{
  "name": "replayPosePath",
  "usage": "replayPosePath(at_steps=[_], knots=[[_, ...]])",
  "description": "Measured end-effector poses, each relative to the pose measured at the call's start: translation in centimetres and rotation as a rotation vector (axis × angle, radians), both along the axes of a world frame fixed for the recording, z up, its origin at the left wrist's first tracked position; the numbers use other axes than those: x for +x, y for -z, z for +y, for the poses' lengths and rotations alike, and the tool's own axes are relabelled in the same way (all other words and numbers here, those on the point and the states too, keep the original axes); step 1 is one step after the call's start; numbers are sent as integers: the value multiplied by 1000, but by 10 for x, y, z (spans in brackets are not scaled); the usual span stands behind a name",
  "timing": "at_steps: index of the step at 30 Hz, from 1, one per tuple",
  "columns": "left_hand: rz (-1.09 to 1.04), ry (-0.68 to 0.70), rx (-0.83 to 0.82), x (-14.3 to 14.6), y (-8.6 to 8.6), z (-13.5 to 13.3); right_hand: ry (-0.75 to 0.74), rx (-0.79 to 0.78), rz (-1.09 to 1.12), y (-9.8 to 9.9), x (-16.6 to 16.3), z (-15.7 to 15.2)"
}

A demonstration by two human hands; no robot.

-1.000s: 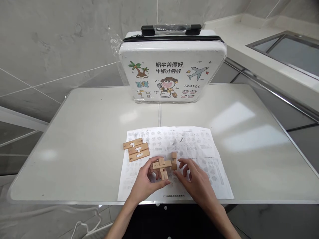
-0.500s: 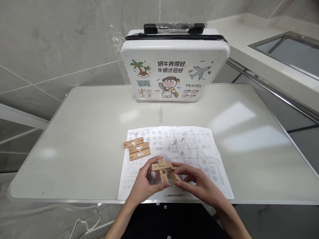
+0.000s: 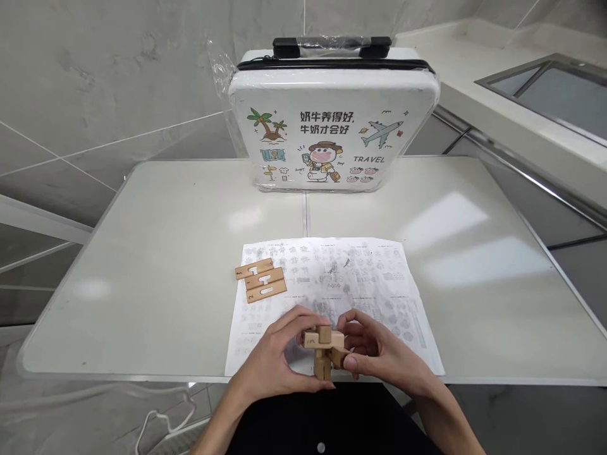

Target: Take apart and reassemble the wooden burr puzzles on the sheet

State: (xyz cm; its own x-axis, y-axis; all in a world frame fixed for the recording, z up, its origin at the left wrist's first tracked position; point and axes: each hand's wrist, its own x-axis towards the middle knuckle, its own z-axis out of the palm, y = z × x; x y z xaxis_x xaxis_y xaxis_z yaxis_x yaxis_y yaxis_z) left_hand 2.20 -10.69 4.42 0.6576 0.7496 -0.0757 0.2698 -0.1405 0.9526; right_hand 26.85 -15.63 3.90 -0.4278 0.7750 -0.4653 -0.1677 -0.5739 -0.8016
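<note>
Both hands hold a small wooden puzzle assembly [image 3: 324, 349] of interlocked blocks, lifted just above the near edge of the table. My left hand [image 3: 277, 363] grips it from the left with thumb and fingers closed round it. My right hand [image 3: 374, 354] pinches its right side. Beneath them lies a printed instruction sheet [image 3: 360, 284]. Three loose notched wooden pieces [image 3: 260, 280] lie side by side at the sheet's left edge, apart from my hands.
A white folding table [image 3: 165, 253] carries everything. At its far edge a white carry case [image 3: 332, 120] with cartoon travel pictures and a black handle stands upright. A counter with a sunken steel sink [image 3: 545, 88] is at the right. A white cable [image 3: 156, 423] lies on the floor.
Both hands drew the wooden assembly toward me and slightly right, off the sheet's middle to its near edge. My right hand closed on it and brought in the separate block.
</note>
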Motion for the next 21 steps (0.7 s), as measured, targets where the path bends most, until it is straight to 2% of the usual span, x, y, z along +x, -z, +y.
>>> replayPosePath(at_steps=[4, 9, 13, 18, 21], knots=[[6, 50, -30, 4, -2, -2, -5, 0, 22, 0, -1, 0], [84, 30, -34, 8, 0, -5, 29, 26, 2, -3, -8, -3], [102, -47, -23, 7, 1, -5, 22, 132, -104, -3, -10, -7], [57, -62, -29, 5, -1, -2, -3, 386, -418, -7, -13, -8], [26, -36, -45, 5, -3, -1, -50, 381, -370, -8, -15, -7]])
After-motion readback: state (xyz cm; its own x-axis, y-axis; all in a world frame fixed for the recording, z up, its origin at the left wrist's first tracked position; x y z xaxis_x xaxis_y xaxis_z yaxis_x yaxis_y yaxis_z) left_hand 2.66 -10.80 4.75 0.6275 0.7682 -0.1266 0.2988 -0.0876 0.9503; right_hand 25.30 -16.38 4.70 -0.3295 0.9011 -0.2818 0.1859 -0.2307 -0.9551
